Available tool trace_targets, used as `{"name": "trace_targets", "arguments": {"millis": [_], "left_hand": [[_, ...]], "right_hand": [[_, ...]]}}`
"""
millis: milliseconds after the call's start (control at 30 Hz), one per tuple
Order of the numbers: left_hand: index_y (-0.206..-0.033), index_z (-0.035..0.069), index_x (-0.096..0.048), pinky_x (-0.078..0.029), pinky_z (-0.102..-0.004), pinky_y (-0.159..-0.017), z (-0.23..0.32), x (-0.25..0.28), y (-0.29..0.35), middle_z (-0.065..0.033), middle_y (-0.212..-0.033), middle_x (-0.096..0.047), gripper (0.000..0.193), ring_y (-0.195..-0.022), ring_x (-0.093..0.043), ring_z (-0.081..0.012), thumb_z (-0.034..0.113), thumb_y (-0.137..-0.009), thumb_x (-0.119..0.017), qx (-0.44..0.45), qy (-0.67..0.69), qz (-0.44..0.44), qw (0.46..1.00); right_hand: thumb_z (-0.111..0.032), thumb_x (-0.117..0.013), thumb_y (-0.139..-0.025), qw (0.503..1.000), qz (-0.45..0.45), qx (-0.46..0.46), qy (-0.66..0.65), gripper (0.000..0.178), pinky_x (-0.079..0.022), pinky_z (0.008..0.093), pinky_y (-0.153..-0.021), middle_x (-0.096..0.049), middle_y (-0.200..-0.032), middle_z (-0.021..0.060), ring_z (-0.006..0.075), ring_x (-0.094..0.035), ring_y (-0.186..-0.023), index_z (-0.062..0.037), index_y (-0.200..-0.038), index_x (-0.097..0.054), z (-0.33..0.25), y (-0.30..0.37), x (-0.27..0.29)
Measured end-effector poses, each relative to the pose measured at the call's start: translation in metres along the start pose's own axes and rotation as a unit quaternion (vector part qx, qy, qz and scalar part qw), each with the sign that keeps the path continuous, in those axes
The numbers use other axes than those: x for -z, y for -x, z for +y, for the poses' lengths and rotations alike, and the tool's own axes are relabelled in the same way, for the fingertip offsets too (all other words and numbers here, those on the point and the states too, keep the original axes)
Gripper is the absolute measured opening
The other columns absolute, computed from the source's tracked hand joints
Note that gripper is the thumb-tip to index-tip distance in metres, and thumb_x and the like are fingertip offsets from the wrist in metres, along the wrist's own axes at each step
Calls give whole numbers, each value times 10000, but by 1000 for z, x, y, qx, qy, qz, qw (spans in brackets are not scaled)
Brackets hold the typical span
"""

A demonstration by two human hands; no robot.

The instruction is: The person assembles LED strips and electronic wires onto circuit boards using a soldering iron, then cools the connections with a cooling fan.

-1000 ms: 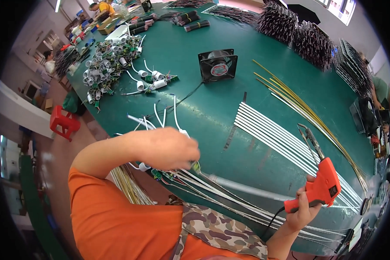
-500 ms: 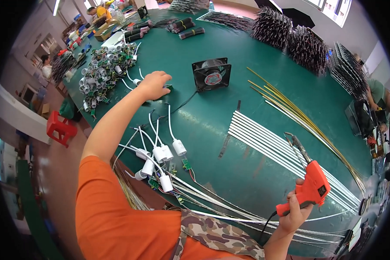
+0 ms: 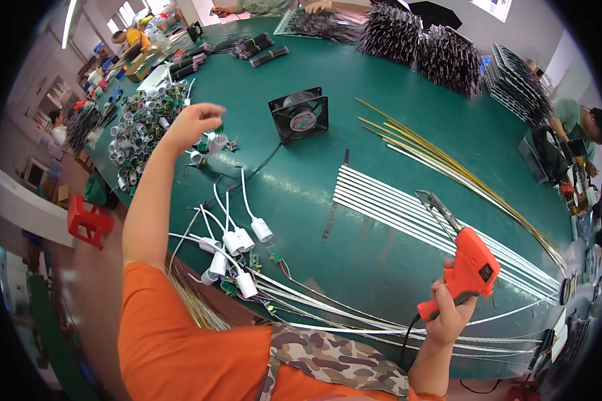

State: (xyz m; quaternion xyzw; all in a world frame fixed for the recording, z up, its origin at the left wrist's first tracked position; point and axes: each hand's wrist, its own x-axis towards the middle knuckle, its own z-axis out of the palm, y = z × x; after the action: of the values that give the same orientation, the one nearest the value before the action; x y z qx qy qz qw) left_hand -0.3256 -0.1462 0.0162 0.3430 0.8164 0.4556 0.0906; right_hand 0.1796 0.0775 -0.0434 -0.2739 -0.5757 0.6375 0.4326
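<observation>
left hand (image 3: pixel 192 125): curled over small white caps (image 3: pixel 215 142) near table's (image 3: pixel 381 134) far-left edge, grasp unclear | right hand (image 3: pixel 448 314): clenched on orange soldering gun (image 3: pixel 467 271) at near-right edge, cord partly hidden

Large green table (image 3: pixel 394 127) fills the room centre; red stool (image 3: pixel 88 221) stands on brown floor (image 3: pixel 87 281) at left; windows (image 3: pixel 126 12) beyond.

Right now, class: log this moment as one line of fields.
left hand: reaching over pile of white cylindrical caps | right hand: grip on orange pistol-shaped soldering gun | surface: green table | nearby: black square fan
</observation>
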Motion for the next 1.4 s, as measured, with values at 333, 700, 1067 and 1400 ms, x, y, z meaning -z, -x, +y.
{"name": "trace_targets", "arguments": {"millis": [333,700,1067,1400], "left_hand": [[-1024,-7,-669,-484,-303,-773,32,12,25,-89,-889,-611,222,-844,-603,-190,74,-818,-649,-103,-228,-11,968],[-781,27,-590,-491,-349,-713,45,-32,46,-107,-834,-599,301,-810,-613,-244,287,-784,-740,-216,-318,-105,917],[-746,117,-511,-420,-239,-518,134,-210,88,-2,-665,-581,375,-585,-587,-95,431,-919,-621,131,233,-411,871],[-797,118,-536,-310,-282,-536,167,-277,124,34,-669,-423,435,-604,-349,-88,496,-990,-440,241,335,-460,786]], "right_hand": [[-23,-660,-754,999,5,3,-33,524,-484,308,-791,-606,-1153,168,143,-592,-807,36,-1244,-484,-1,7,0],[-72,-656,-791,999,-20,16,-20,525,-477,291,-710,-602,-1162,175,146,-581,-776,37,-1264,-458,0,5,-2],[-22,-638,-862,994,-87,-58,-44,415,-514,300,-782,-608,-1162,145,185,-633,-936,-12,-1248,-486,6,11,-45],[49,-661,-830,964,-84,197,157,751,-479,319,-861,-583,-1164,125,192,-601,-981,-21,-1447,-238,52,5,-45]]}}
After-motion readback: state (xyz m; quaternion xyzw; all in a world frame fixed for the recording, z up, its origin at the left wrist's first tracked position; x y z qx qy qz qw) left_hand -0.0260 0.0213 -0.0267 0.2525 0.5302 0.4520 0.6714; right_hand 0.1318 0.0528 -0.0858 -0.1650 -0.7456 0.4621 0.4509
